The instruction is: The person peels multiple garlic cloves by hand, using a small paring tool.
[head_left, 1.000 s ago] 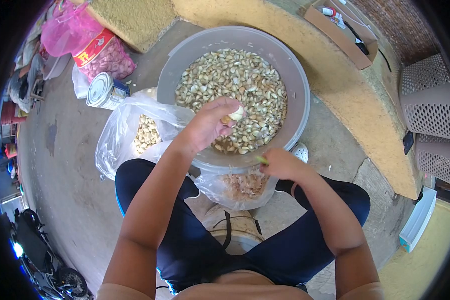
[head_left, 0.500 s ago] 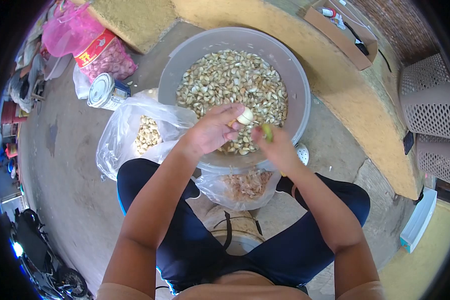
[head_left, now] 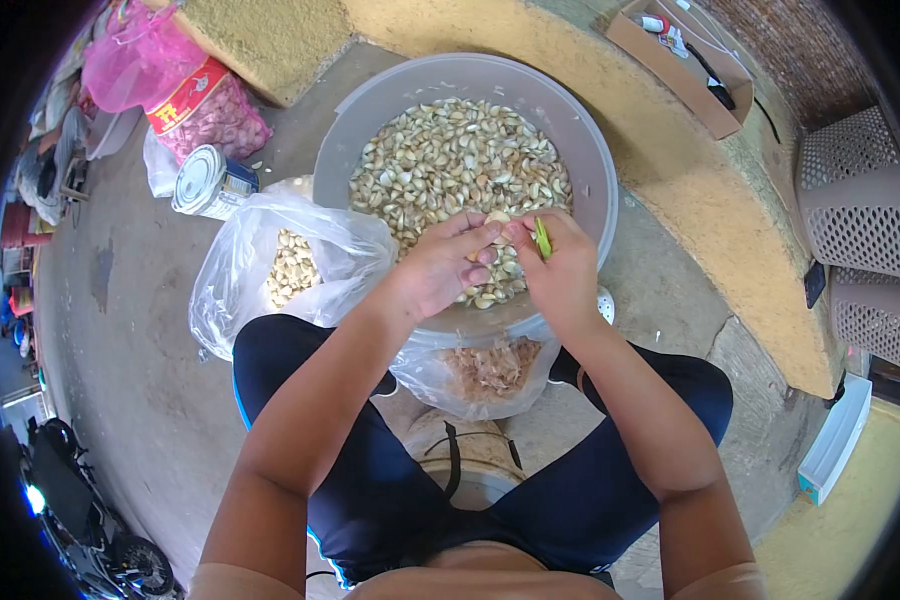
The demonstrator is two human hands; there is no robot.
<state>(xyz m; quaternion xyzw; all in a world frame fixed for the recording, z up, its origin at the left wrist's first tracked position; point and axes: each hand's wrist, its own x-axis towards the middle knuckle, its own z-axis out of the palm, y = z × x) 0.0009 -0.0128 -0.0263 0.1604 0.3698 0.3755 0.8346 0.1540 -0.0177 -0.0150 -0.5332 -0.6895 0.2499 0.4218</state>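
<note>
My left hand [head_left: 448, 262] pinches a pale garlic clove [head_left: 498, 217] between thumb and fingertips, over the large grey tub. In my right hand [head_left: 562, 265] is what looks like a small knife with a yellow-green handle [head_left: 542, 238]; its blade cannot be made out. The right fingertips meet the clove, so both hands are close together. Below them, the round grey tub [head_left: 600, 190] holds a wide heap of unpeeled garlic cloves [head_left: 460, 165]. Left of the tub, a clear plastic bag [head_left: 220, 270] contains peeled white cloves [head_left: 292, 268].
A clear bag of papery skins [head_left: 490, 375] hangs at the tub's near side, between my knees. Beyond the left bag stand a metal can [head_left: 205, 182] and a pink mesh sack of garlic [head_left: 215, 120]. A low yellow wall [head_left: 700, 230] curves along the right, bearing a cardboard box [head_left: 670, 75].
My right hand has come up and turned, bringing its fingertips to the clove. The left hand has shifted slightly right, and the clove is now more covered by fingers.
</note>
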